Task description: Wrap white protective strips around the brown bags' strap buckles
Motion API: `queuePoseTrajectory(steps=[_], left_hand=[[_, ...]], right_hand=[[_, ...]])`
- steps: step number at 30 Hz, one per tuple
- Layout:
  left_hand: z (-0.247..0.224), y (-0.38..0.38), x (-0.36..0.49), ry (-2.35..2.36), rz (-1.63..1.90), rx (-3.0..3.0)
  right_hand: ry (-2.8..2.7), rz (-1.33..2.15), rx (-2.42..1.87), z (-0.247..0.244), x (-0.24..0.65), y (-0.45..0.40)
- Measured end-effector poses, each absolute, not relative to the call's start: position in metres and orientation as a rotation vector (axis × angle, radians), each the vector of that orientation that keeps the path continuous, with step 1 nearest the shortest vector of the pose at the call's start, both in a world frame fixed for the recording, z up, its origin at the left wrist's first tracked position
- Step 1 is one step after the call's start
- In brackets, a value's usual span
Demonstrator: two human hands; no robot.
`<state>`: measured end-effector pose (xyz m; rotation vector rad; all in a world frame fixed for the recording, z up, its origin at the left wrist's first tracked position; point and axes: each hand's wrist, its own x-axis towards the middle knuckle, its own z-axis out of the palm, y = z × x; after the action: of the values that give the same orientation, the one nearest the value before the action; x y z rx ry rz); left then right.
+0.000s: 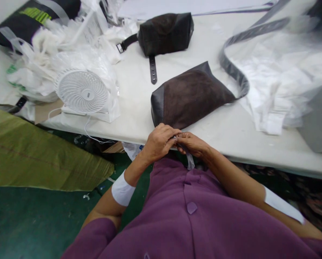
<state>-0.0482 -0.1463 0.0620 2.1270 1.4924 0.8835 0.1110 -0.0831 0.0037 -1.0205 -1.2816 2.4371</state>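
Observation:
At the table's front edge, my left hand [161,141] and my right hand [193,144] meet with their fingertips pinched together. Between them is a narrow strip in clear plastic [190,160], its end hanging below my right hand. The part inside my fingers is mostly hidden. Just beyond my hands lies a dark brown bag [190,95] with smooth black ends. A long plastic-wrapped strap [232,70] curves away from the bag's right corner. Farther back rests a second dark bag [165,35] with a buckled strap [127,42] and a strap end with holes [153,70].
A small white fan [82,91] stands on the left of the white table [131,104], its cable hanging over the edge. Crumpled plastic and white wrapping [274,86] cover the right side. A grey box [319,118] sits at far right. Green cloth [42,151] hangs at left.

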Motion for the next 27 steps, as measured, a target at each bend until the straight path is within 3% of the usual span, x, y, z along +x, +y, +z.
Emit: queuePoseTrajectory(steps=[11, 20, 27], left_hand=[[0.057, -0.121, -0.047, 1.44, 0.438, 2.48], [0.024, -0.161, -0.074, 1.527, 0.865, 2.261], [0.01, -0.178, -0.067, 1.664, 1.091, 2.115]], right_hand=[[-1.436, 2.325, -1.104, 0.004, 0.114, -0.083], [-1.029, 2.547, -1.045, 0.0, 0.119, -0.081], [-1.28, 2.255, -1.212, 0.001, 0.116, -0.091]])
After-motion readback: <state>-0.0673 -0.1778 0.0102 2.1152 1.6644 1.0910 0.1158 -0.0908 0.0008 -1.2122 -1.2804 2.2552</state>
